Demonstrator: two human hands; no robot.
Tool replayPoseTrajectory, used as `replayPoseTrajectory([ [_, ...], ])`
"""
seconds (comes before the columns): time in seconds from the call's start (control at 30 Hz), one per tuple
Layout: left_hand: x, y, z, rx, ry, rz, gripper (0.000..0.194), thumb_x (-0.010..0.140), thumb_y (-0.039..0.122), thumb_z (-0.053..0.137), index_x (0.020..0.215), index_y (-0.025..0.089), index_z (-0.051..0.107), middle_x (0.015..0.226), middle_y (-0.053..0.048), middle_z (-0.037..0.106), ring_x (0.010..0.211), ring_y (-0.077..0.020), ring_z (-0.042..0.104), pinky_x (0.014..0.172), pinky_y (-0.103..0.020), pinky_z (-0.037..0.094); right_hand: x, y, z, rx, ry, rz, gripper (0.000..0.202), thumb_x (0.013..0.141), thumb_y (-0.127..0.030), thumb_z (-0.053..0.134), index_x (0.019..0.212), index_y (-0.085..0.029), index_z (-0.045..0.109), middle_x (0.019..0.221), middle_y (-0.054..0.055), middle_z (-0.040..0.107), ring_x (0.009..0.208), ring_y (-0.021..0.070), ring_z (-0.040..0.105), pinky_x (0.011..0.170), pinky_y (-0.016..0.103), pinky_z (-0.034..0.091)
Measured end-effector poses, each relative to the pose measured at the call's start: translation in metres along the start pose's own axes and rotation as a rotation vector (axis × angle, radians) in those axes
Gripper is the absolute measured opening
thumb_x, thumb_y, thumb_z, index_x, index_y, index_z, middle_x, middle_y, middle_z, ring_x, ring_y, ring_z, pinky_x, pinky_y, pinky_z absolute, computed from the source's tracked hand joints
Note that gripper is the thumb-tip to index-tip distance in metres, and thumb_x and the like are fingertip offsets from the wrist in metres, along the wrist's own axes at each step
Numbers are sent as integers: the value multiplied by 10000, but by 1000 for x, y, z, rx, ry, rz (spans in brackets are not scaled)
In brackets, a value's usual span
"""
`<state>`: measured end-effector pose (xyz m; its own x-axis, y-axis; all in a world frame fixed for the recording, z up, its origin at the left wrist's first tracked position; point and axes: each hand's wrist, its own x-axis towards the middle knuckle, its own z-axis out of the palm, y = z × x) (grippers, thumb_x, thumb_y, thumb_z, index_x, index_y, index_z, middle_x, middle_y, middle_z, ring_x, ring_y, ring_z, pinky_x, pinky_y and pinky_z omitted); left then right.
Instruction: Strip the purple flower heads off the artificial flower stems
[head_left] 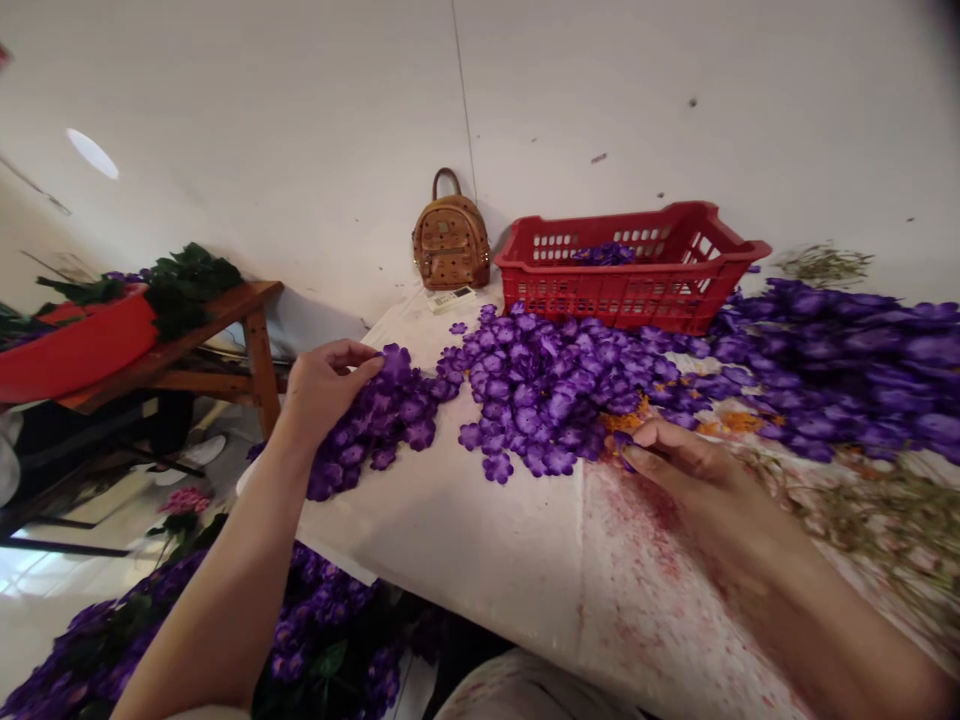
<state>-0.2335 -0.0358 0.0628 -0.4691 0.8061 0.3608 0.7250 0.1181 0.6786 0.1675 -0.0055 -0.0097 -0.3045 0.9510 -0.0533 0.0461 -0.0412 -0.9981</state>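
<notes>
My left hand (324, 388) pinches the edge of a purple artificial flower petal piece (396, 362) between thumb and fingertips. It is over the smaller left pile of purple petals (367, 425). Low over the table, my right hand (686, 478) has its thumb and forefinger closed on a small purple petal piece (622, 447), partly covered by the fingers. Just behind that hand lie orange stamen bits (630, 415), at the front edge of the larger petal pile (540, 385).
A red plastic crate (622, 285) with some petals stands against the wall, beside a brown mini backpack (451, 240). Thin green stems (877, 520) and more petals (847, 350) lie at right. Purple flower bunches (300, 590) sit below the table's left edge. A red basin (82, 340) rests on a wooden bench (259, 350).
</notes>
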Motion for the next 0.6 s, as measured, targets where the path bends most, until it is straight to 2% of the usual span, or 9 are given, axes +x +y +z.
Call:
replayPoseTrajectory([
  [0.07, -8, 18, 14, -95, -71, -2, 300, 718, 441, 791, 849, 172, 761, 784, -49, 756, 650, -174, 635, 618, -257, 474, 2, -1, 2, 43, 18, -40, 301, 821, -503, 771, 756, -246, 630, 756, -4, 604, 710, 181, 544, 649, 304, 410],
  [0.13, -19, 39, 34, -146, -179, 32, 273, 727, 414, 794, 839, 167, 761, 779, -47, 753, 646, -162, 637, 608, -246, 472, 2, -5, 6, 114, 54, -79, 269, 801, -483, 792, 775, -254, 651, 940, 23, 701, 890, 224, 626, 773, 339, 460],
  [0.2, -32, 60, 57, -223, -312, 71, 249, 739, 392, 793, 827, 161, 758, 763, -43, 748, 629, -146, 629, 594, -235, 467, 3, -10, 14, 171, 55, -103, 244, 795, -448, 798, 774, -254, 651, 1162, 39, 723, 1085, 264, 640, 901, 382, 468],
  [0.27, -45, 77, 81, -292, -460, 109, 234, 757, 383, 786, 797, 156, 748, 732, -37, 737, 592, -127, 607, 560, -223, 447, 4, -13, 21, 189, 27, -134, 205, 820, -410, 771, 769, -252, 650, 1238, 36, 714, 1170, 269, 629, 957, 394, 457],
  [0.33, -56, 90, 104, -346, -592, 146, 209, 784, 361, 766, 786, 153, 742, 729, -34, 740, 593, -121, 612, 557, -215, 446, 7, -13, 27, 163, -5, -168, 161, 815, -365, 760, 777, -246, 659, 1208, 37, 718, 1113, 249, 641, 912, 373, 465],
  [0.37, -60, 94, 114, -370, -646, 162, 195, 795, 348, 756, 795, 153, 744, 741, -35, 748, 608, -121, 624, 569, -214, 455, 9, -11, 28, 131, -19, -192, 151, 816, -348, 749, 767, -237, 659, 1128, 38, 723, 1027, 230, 648, 867, 357, 464],
  [0.43, -64, 97, 129, -408, -726, 183, 175, 806, 325, 744, 839, 154, 759, 782, -40, 770, 647, -128, 655, 605, -218, 480, 13, -5, 27, 60, -4, -226, 168, 839, -334, 712, 732, -225, 640, 842, 11, 670, 799, 181, 596, 739, 322, 429],
  [0.5, -62, 96, 137, -419, -769, 194, 172, 806, 307, 740, 880, 156, 775, 825, -48, 787, 683, -139, 679, 638, -228, 499, 16, 1, 23, 33, 45, -233, 187, 856, -330, 689, 723, -220, 618, 709, -21, 562, 695, 155, 506, 678, 306, 376],
  [0.6, -55, 89, 139, -366, -785, 201, 168, 822, 286, 720, 913, 165, 792, 860, -53, 800, 734, -156, 703, 677, -242, 510, 18, 8, 14, 71, 117, -200, 202, 856, -340, 690, 732, -214, 592, 712, -31, 510, 690, 145, 452, 680, 304, 338],
])
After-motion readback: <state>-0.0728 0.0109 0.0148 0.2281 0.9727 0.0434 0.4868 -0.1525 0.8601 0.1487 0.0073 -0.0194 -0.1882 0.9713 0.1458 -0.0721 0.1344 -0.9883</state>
